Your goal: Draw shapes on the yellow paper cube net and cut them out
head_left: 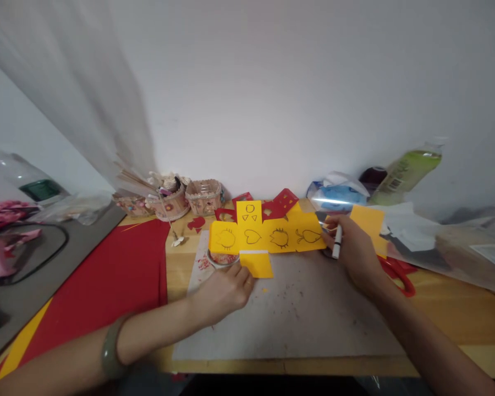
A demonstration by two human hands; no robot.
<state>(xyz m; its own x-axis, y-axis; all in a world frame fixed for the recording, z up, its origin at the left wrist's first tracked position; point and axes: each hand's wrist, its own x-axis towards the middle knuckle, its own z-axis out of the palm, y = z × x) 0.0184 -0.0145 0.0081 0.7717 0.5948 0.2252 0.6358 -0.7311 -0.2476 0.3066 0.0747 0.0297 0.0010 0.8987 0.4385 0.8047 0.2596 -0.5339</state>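
Note:
A yellow paper cutout (262, 236), shaped like an unfolded box, is lifted above the grey work mat (297, 319). Dark outlines of a heart, fish-like shapes, a circle and triangles are drawn on it. At its lower flap, my left hand (231, 286) pinches the paper with closed fingers. My right hand (350, 247) is closed at the cutout's right end, with a white pen-like tool (337, 242) sticking out downward from the fingers. Its tip is hidden, and I cannot tell whether these fingers also grip the paper. Under the cutout, a bowl (223, 259) with red scraps is partly covered.
Behind lie red cut paper pieces (280, 204). Decorated baskets (204, 197) stand at back left, beside red paper sheets (107, 291). At right are red-handled scissors (404, 283), an orange-yellow paper piece (369, 223), clear plastic film and a leaning green drink bottle (412, 170).

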